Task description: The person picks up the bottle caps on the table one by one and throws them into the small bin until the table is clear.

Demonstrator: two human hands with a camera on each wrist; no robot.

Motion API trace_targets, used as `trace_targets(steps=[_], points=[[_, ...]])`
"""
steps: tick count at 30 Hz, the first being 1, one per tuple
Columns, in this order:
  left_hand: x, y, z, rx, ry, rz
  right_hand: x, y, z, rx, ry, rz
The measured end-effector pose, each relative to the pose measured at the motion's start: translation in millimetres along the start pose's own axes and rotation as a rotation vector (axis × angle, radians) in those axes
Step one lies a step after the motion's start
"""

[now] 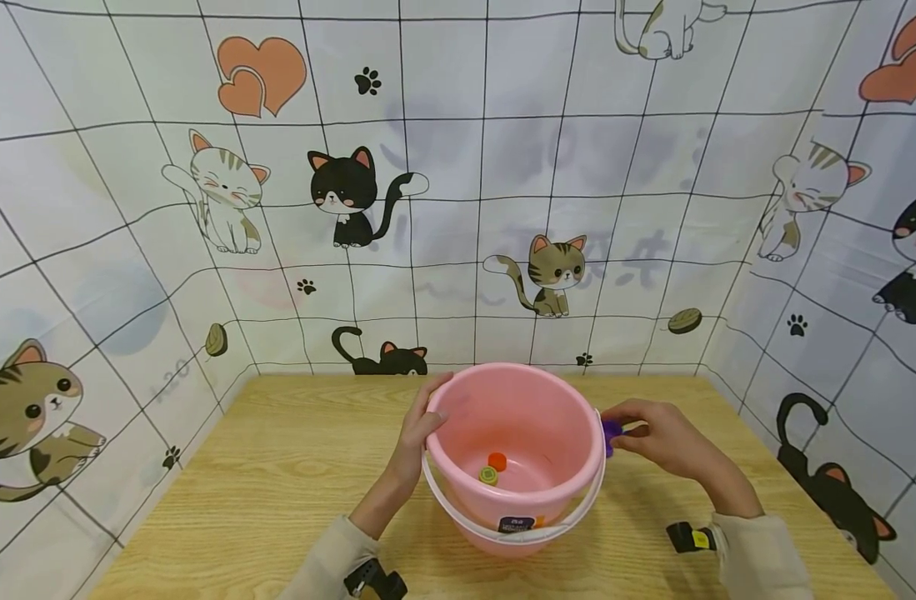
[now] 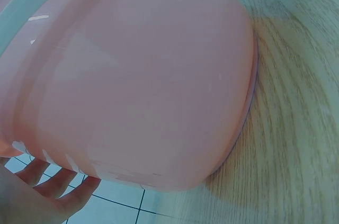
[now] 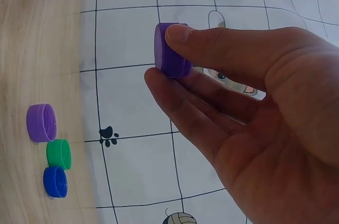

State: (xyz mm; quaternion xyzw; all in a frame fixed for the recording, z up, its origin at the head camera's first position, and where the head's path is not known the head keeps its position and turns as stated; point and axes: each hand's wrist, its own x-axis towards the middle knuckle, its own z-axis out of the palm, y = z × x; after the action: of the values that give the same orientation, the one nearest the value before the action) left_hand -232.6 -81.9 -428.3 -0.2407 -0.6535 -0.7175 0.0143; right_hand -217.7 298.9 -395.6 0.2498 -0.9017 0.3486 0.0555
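A pink bucket (image 1: 513, 433) stands on the table with its white handle (image 1: 513, 533) hanging down in front. My left hand (image 1: 416, 429) holds the bucket's left rim, thumb at the edge and fingers along the outer wall, as the left wrist view shows its fingers (image 2: 58, 187). Just outside the right rim, my right hand (image 1: 656, 437) pinches a dark purple bottle cap (image 3: 172, 52) between thumb and fingertips, above the table. Inside the bucket, an orange cap (image 1: 498, 461) and a yellow-green cap (image 1: 488, 476) lie on the bottom.
The right wrist view shows a lighter purple cap (image 3: 41, 122), a green cap (image 3: 59, 154) and a blue cap (image 3: 55, 181) on the wooden table (image 1: 300, 467). A cat-printed, grid-patterned cloth (image 1: 458, 167) surrounds the table at the back and sides.
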Motion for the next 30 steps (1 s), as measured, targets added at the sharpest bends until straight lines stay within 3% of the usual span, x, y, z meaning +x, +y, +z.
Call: trace_targets(steps=[30], points=[[0.7,-0.5,-0.2,-0.005,-0.010,0.012,-1.5,-9.2,-6.2,-0.092,0.020,0.009]])
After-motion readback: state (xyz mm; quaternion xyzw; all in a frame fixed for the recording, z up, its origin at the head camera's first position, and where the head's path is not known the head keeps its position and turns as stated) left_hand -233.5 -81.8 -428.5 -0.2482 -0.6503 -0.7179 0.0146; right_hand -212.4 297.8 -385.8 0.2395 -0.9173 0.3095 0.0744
